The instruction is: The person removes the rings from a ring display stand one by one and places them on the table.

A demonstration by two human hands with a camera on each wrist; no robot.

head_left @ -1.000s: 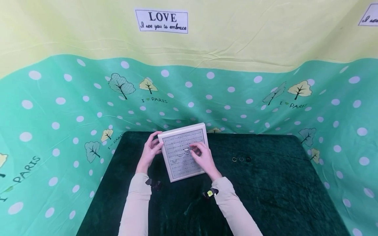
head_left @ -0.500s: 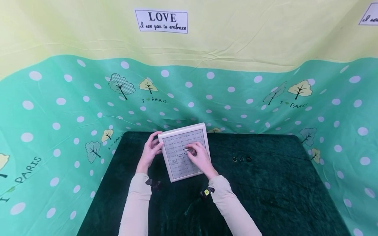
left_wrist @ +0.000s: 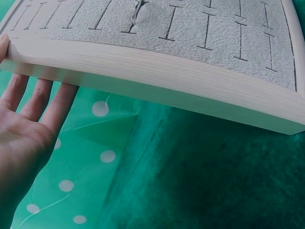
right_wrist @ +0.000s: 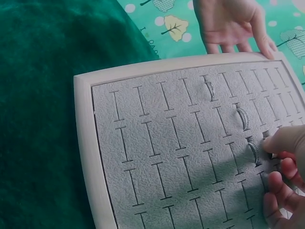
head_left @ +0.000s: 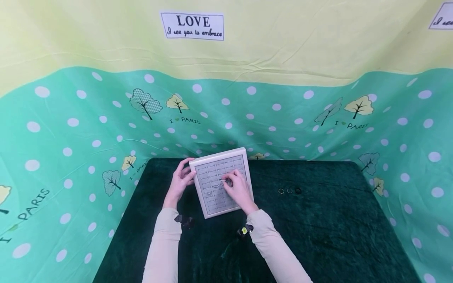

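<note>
A ring display tray (right_wrist: 86,138) with a pale frame and grey slotted foam is held tilted up in the head view. My left hand (head_left: 179,184) grips its far-left edge, thumb on the frame and fingers beneath. Over the middle slots, my right hand (head_left: 241,191) pinches a small ring (head_left: 223,180), mostly hidden by thumb and fingers at the foam. Three silvery rings sit in slots nearby: one (right_wrist: 209,90) nearest the left hand, another ring (right_wrist: 243,119) further in, and a third ring (right_wrist: 253,152) right beside the right thumb.
Three loose rings lie in a row on the dark green cloth table (head_left: 336,220) to the right: a gold-toned ring (head_left: 281,191), a silvery ring (head_left: 289,191) and a black ring (head_left: 298,191). A polka-dot curtain (head_left: 269,118) hangs behind and at both sides.
My right hand has shifted slightly left and down over the tray, bringing the pinched ring against the foam. The left hand and tray stay put.
</note>
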